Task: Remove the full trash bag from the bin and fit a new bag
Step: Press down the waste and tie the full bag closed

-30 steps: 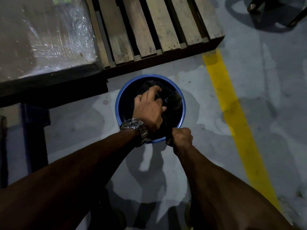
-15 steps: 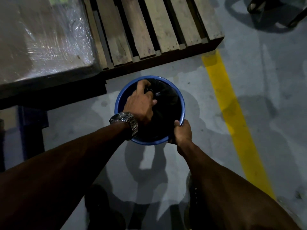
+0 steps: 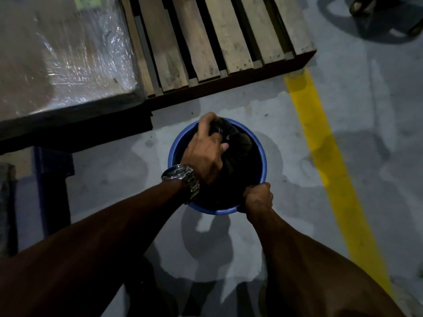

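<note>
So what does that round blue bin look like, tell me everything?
The round blue plastic bin stands upright on the grey concrete floor, near a wooden pallet. Its rim is smooth and open. A black plastic trash bag fills its dark inside. The left hand grips the bag's gathered top; the right hand grips the near rim.

A single head-worn camera looks steeply down, close over the bin (image 3: 256, 138) on the floor (image 3: 366, 110), pallet (image 3: 217, 42) ahead.
</note>
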A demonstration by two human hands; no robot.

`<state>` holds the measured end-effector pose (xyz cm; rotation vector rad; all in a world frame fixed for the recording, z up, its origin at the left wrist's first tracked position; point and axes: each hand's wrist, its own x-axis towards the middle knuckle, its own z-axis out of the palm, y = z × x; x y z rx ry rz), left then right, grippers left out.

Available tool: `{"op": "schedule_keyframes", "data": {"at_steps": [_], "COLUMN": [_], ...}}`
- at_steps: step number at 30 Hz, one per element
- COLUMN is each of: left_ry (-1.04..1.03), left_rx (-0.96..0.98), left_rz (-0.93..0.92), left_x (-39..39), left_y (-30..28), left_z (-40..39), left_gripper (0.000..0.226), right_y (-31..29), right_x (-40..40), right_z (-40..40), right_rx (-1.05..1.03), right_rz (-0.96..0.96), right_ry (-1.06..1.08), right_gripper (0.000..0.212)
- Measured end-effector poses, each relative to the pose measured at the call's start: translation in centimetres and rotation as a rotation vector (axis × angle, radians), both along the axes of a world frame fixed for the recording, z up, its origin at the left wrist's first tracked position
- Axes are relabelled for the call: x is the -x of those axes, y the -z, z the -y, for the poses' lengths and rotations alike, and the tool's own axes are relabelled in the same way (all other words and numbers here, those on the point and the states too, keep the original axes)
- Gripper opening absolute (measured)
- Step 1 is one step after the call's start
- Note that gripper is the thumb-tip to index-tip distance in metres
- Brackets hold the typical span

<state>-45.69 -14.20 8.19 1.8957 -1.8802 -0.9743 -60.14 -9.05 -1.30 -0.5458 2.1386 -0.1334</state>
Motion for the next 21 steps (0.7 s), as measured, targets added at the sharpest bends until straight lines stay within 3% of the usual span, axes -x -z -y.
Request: {"op": "schedule_keyframes", "data": {"at_steps": [11, 14, 16, 18, 21], "left_ry": [0.09, 0.088, 0.068, 0.035, -0.057], "left_rx": [-0.039, -0.04, -0.032, -0.043, -0.108], "left_rz": [0.179, 0.255, 0.271, 0.252, 0.189], "left_x": [1.0, 1.7, 2.1, 2.4, 2.5], "left_y": [0.6, 0.6, 0.6, 0.6, 0.4], "left_z": [-0.1, -0.2, -0.4, -0.9, -1.5], "left_gripper": [0.031, 0.034, 0.034, 0.032, 0.026], "right_y": [-0.5, -2.2, -4.5, -6.9, -10.1], "right_x": [-0.1, 0.1, 0.1, -0.5, -2.1], "right_z": [0.5, 1.5, 2.1, 2.7, 3.5], "right_rx": [-0.009, 0.063, 0.261, 0.393, 0.366], "right_rz": [0.123, -0.048, -0.129, -0.071, 0.137], "right_ry": [0.181, 0.105, 0.073, 0.025, -0.04], "right_gripper": [0.041, 0.048, 0.038, 0.024, 0.037]}}
